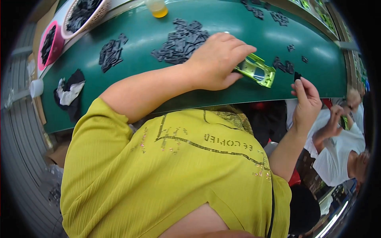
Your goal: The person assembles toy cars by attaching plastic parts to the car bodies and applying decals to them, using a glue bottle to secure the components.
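My left hand [218, 59] is closed on one end of a bright green plastic shell [257, 70], shaped like a toy car body with a windowed opening. The shell is held just above the green table. To its right, my right hand [306, 99] pinches a small black flat piece [297, 76] between thumb and fingertips, apart from the shell. Behind my left wrist lies a large heap of dark grey flat pieces [182, 39]. A few similar dark pieces [283, 64] rest on the table between the shell and my right hand.
The green table [143, 79] also bears a smaller dark pile [112, 52], a cup of yellow liquid [158, 10] and a black-and-white cloth [70, 91]. Pink baskets [59, 43] of dark pieces stand far left. Green parts fill racks [317, 16] far right. A co-worker [337, 146] sits at the right.
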Demonstrator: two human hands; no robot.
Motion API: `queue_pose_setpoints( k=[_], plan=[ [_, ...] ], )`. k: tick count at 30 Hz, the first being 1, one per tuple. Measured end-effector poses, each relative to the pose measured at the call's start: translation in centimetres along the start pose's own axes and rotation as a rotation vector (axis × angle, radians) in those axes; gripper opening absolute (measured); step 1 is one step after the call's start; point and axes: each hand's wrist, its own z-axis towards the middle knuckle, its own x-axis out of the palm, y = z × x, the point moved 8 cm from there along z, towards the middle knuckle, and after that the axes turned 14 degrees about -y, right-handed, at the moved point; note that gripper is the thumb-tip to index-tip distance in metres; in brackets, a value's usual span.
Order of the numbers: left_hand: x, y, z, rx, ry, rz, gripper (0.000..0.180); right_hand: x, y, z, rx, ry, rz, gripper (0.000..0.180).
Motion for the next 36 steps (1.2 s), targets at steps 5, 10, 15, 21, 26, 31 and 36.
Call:
queue_pose_setpoints(
  k=[5,10,15,21,26,31,36],
  plan=[
    [-0.4,0.0,-0.3,0.000,-0.053,-0.009,0.067,7.3,5.4,-3.9,-0.087,0.342,0.155,0.021],
    [-1.4,0.1,0.4,-0.038,-0.117,-0.075,0.050,9.6,2.9,-4.6,0.142,0.519,0.274,0.022],
    [0.8,2.1,1.5,-0.147,0.036,0.116,0.029,9.7,1.2,-4.0,0.338,0.501,0.366,0.023],
    [-0.7,0.9,1.2,-0.092,-0.099,-0.038,0.038,10.0,2.3,-4.6,0.173,0.499,0.283,0.029],
    [0.0,1.0,0.6,-0.096,-0.002,-0.058,0.042,9.7,2.1,-4.7,0.109,0.448,0.206,0.029],
    [0.2,1.4,0.9,-0.162,-0.059,-0.166,0.040,9.4,2.8,-4.7,0.039,0.361,0.193,0.022],
    [1.3,2.4,1.0,-0.224,-0.030,-0.029,0.028,9.8,3.9,-4.8,-0.184,0.363,0.025,0.011]
  ],
)
